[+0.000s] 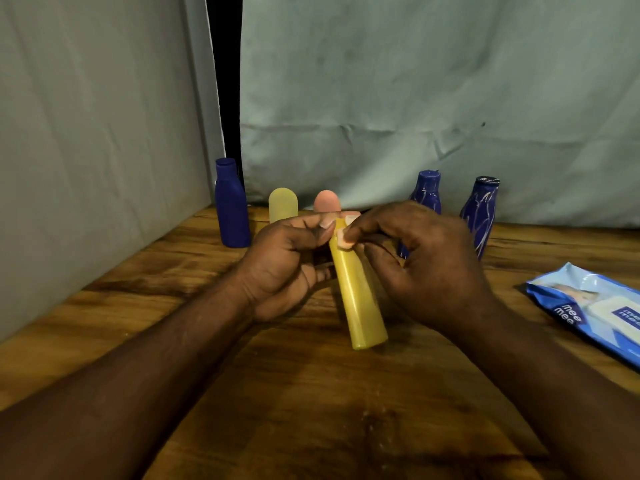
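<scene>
A yellow bottle [358,296] is held tilted above the wooden table [311,410], its base toward me. My left hand [287,268] grips its upper part from the left, thumb against the top end. My right hand [426,265] pinches a small pale scrap [344,241] at the bottle's top between thumb and fingertip. What the scrap is I cannot tell.
At the back stand a plain blue bottle [231,206], a pale yellow bottle [283,204], a pink one [327,201] and two scratched blue bottles [427,192] [481,213]. A blue wet-wipes pack [595,311] lies at the right. Grey cloth [415,98] hangs behind and left.
</scene>
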